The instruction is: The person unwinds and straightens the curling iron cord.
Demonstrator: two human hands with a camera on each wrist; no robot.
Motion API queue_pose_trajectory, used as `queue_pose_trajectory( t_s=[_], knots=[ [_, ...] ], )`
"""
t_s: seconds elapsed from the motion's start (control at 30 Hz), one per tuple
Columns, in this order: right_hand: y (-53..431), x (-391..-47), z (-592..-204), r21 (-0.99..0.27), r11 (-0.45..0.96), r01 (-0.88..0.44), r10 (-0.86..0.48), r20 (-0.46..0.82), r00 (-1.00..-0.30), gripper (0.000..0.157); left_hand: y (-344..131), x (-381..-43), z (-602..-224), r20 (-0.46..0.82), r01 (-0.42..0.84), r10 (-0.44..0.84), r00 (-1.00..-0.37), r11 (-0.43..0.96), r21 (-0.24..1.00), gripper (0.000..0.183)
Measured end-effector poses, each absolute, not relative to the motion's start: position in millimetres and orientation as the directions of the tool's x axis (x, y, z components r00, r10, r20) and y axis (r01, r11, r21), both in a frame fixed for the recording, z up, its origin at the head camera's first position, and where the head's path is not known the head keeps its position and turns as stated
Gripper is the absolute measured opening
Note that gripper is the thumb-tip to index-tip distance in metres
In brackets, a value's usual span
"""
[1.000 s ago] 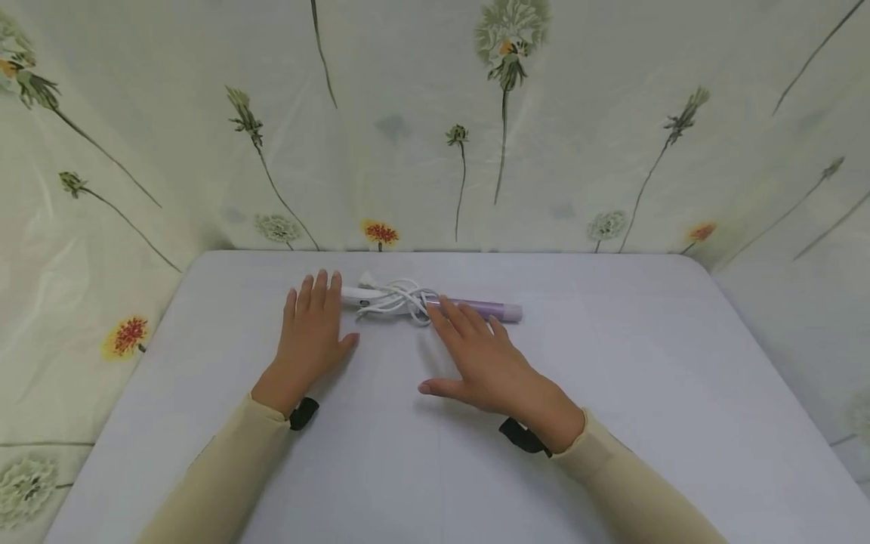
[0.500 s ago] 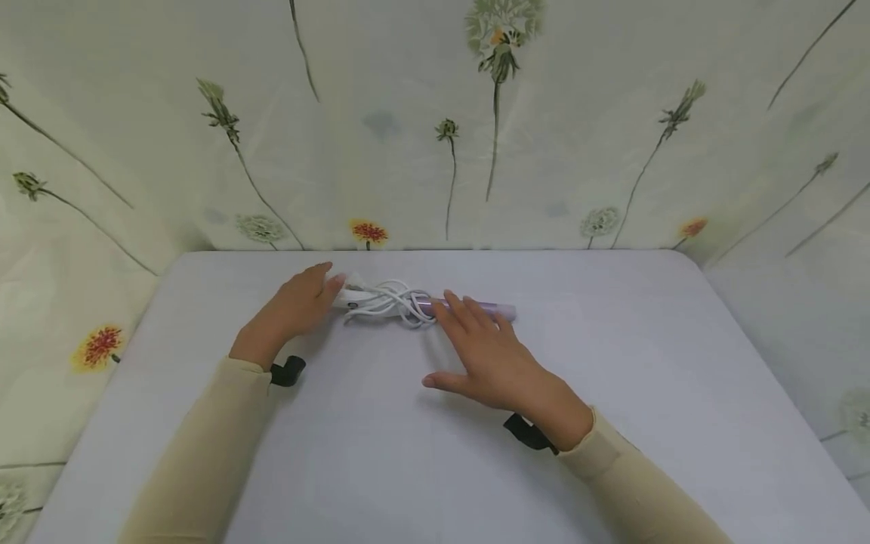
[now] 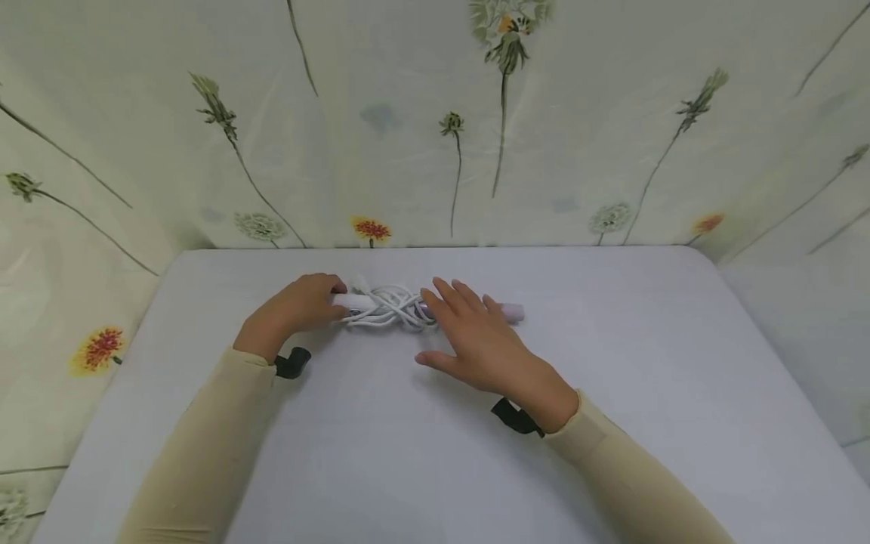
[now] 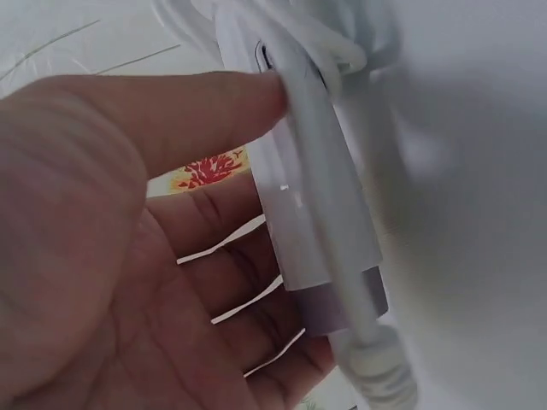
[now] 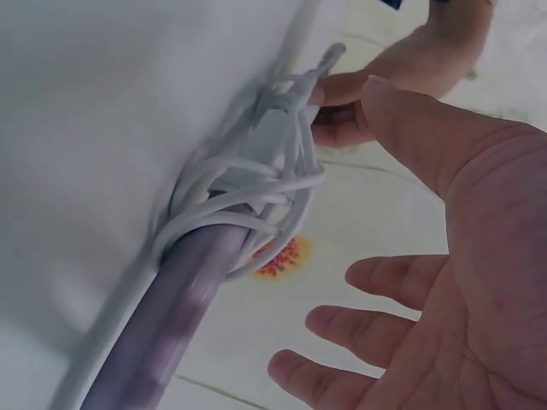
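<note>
A hair styling iron [image 3: 513, 312] with a white handle and a purple barrel lies crosswise near the far side of the table. White cord [image 3: 390, 308] is looped several times round its middle. My left hand [image 3: 299, 306] grips the handle's left end; in the left wrist view the thumb presses the white handle [image 4: 320, 196] and the fingers lie behind it. Over the barrel side, my right hand [image 3: 479, 340] is spread with fingers straight. The right wrist view shows the right fingers [image 5: 367, 333] apart from the purple barrel [image 5: 167, 325].
The white table [image 3: 381, 453] has rounded far corners. Behind it and along both sides hangs a pale curtain [image 3: 408, 174] printed with dandelions and orange flowers. Dark straps or mounts [image 3: 294, 363] sit under both wrists.
My left hand lay flat with fingers extended beside the iron's left end; it has turned and now grips the handle. My right hand keeps its spread pose, shifting only slightly.
</note>
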State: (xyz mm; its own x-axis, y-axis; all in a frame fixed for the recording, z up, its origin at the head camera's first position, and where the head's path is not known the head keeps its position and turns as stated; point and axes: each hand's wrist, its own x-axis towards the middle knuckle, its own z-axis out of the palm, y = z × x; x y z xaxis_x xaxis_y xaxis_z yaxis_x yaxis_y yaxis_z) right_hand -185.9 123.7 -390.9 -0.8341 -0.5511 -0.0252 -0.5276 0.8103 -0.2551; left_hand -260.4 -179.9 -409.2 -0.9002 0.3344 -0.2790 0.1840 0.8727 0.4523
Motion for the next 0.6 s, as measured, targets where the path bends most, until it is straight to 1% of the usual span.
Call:
queue_pose_trajectory(
  t_s=[0.13,0.27,0.33,0.5,0.6],
  knots=[
    [124,-188,-392,-0.277,0.810,-0.516,-0.543,-0.022,-0.840,0.088,-178,-262,-412,-0.288,0.207,0.363,-0.886,0.866,0.454,0.041],
    [128,-188,-394,-0.303,0.813,-0.498,-0.528,-0.022,-0.849,0.085,-179,-265,-415,-0.326,0.220,0.389,-0.862,0.865,0.451,0.037],
    [131,-187,-395,-0.319,0.811,-0.490,-0.523,-0.022,-0.852,0.085,-179,-266,-416,-0.366,0.221,0.405,-0.838,0.864,0.452,0.035],
    [138,-186,-397,-0.343,0.812,-0.472,-0.507,-0.017,-0.862,0.084,-174,-262,-419,-0.469,0.211,0.464,-0.752,0.843,0.495,0.032],
    [142,-185,-397,-0.341,0.816,-0.467,-0.500,-0.009,-0.866,0.084,-168,-255,-422,-0.487,0.205,0.465,-0.739,0.844,0.496,0.030]
  ],
)
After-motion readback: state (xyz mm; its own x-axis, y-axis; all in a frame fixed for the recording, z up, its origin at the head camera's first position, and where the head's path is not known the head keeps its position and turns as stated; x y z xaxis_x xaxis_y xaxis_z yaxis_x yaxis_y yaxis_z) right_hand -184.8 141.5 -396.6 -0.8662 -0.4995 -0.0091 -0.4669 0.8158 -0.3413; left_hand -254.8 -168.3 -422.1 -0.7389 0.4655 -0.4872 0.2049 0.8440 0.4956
